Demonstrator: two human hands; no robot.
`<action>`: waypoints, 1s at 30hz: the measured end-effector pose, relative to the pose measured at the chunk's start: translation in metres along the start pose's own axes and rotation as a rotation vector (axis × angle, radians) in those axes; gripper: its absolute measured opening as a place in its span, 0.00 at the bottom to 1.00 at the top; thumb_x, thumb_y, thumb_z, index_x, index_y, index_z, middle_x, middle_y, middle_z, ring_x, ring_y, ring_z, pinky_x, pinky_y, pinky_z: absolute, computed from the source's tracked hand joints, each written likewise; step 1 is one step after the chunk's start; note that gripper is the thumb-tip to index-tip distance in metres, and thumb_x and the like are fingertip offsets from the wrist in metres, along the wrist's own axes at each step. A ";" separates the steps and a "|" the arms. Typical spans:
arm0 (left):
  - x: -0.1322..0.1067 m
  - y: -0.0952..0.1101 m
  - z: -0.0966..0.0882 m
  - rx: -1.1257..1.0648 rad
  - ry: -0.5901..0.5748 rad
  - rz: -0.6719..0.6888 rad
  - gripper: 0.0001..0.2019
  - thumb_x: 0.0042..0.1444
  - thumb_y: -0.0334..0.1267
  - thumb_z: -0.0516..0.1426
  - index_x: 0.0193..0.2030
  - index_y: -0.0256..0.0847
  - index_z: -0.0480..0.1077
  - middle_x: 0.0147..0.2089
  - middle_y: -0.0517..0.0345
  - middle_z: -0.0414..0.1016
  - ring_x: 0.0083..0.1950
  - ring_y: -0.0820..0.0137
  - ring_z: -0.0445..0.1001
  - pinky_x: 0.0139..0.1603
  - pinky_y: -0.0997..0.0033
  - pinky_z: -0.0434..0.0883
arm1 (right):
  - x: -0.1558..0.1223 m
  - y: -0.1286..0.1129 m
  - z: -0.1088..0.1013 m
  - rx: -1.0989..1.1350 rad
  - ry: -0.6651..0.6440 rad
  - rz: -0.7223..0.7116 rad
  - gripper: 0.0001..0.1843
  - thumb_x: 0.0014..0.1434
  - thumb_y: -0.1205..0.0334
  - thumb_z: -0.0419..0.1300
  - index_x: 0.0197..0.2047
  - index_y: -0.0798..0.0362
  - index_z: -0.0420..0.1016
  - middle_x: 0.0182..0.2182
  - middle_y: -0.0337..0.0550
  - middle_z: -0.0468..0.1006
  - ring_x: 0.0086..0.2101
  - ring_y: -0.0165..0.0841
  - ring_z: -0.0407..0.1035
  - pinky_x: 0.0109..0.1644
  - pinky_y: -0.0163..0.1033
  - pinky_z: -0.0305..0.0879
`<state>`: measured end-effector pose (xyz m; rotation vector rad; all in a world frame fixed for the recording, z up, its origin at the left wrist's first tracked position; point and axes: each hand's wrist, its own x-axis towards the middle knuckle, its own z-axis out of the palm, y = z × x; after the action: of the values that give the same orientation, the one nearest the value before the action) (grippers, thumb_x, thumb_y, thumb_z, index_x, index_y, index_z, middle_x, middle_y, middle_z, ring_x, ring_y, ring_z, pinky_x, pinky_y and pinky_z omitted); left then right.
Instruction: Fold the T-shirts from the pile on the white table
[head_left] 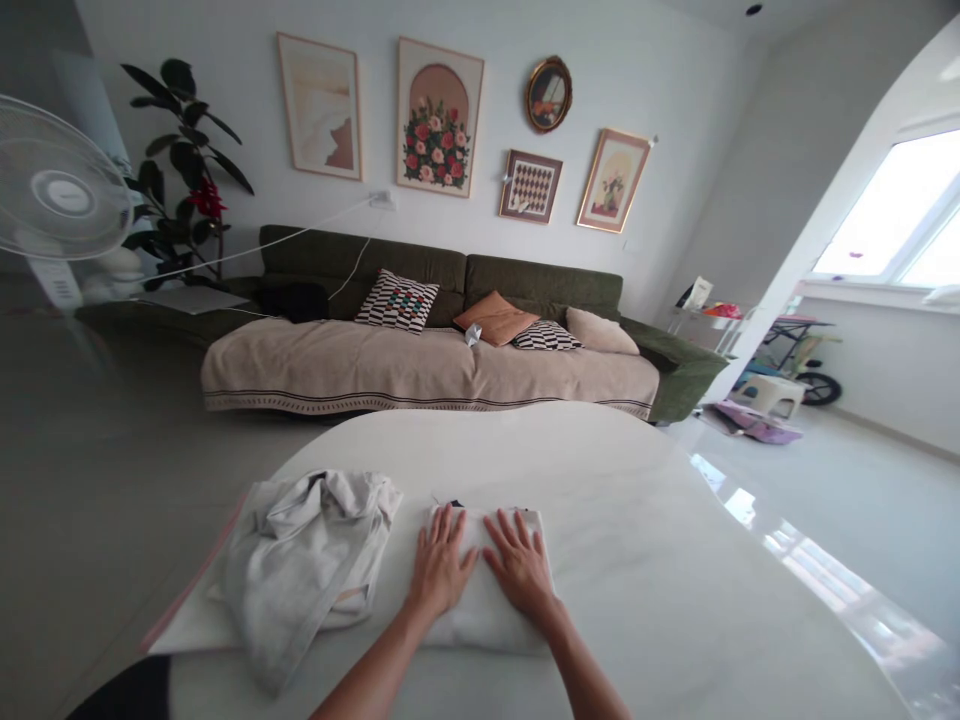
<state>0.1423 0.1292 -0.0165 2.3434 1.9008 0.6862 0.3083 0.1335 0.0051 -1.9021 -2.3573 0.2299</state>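
Observation:
A folded white cloth (487, 615) lies flat on the white table (660, 560) in front of me. My left hand (441, 565) rests on its left side, palm down with the fingers spread. On the right side of the same cloth, my right hand (521, 565) lies flat, fingers also apart. A small dark bit shows at the cloth's far edge, just past my left fingertips. To the left of my hands is a crumpled light grey garment (300, 560), which neither hand touches. Under it lies a white cloth with a pink edge (195, 610).
Behind the table stands a green sofa (540, 285) with a beige cover (375, 370) and several cushions. A white fan (64, 190) is at far left, near a dark-leaved plant (187, 150). A white stool (769, 393) stands on the floor at right.

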 end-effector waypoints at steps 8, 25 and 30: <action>0.000 0.003 0.001 0.027 -0.013 -0.036 0.28 0.57 0.46 0.45 0.63 0.39 0.50 0.66 0.45 0.46 0.66 0.55 0.45 0.60 0.50 0.52 | 0.005 0.025 0.009 0.013 0.033 0.191 0.31 0.61 0.45 0.33 0.65 0.43 0.34 0.65 0.33 0.36 0.63 0.37 0.29 0.60 0.55 0.40; 0.000 0.001 0.003 0.034 -0.014 -0.028 0.28 0.58 0.46 0.45 0.64 0.38 0.49 0.66 0.45 0.46 0.66 0.56 0.44 0.61 0.50 0.51 | 0.008 0.025 0.015 0.014 0.049 0.201 0.31 0.60 0.44 0.33 0.65 0.43 0.34 0.65 0.31 0.36 0.63 0.37 0.30 0.61 0.54 0.40; 0.000 0.001 0.005 0.034 -0.017 -0.028 0.28 0.58 0.46 0.45 0.64 0.38 0.49 0.66 0.45 0.46 0.66 0.56 0.43 0.61 0.50 0.51 | 0.007 0.026 0.017 0.010 0.048 0.200 0.31 0.60 0.44 0.33 0.65 0.43 0.34 0.65 0.31 0.36 0.63 0.37 0.30 0.61 0.54 0.39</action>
<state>0.1446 0.1299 -0.0209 2.3292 1.9498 0.6343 0.3286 0.1450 -0.0161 -2.1145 -2.1324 0.2092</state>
